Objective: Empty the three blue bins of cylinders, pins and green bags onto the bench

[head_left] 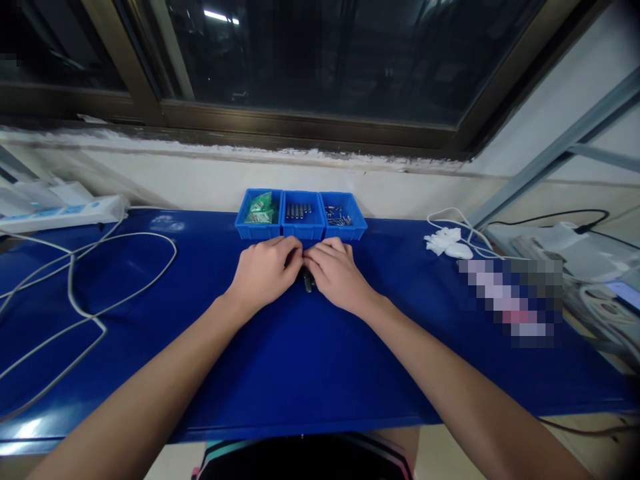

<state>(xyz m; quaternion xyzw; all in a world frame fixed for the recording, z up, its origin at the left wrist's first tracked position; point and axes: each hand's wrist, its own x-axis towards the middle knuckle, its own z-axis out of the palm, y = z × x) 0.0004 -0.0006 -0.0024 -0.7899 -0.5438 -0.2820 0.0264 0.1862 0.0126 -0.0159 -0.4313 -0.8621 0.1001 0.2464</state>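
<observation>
My left hand (264, 272) and my right hand (336, 272) meet over the middle of the blue table, fingers curled and fingertips pinched together. Between them shows a small dark cylindrical piece (307, 283), partly hidden by the fingers; what else the fingertips hold is too small to tell. Just beyond the hands, three blue bins stand side by side. The left bin (259, 231) contains green-and-clear plastic packets (261, 208). In the middle bin (303, 232) lies a row of several dark cylinders (299, 211). Small shiny metal parts (339, 217) are scattered in the right bin (346, 232).
A white power strip (65, 215) sits at the far left, with a looping white cable (105, 327) across the table (300, 373). To the right are crumpled white tissue (445, 241), cables and a blurred-out item (510, 303). A wall and window (320, 67) stand behind.
</observation>
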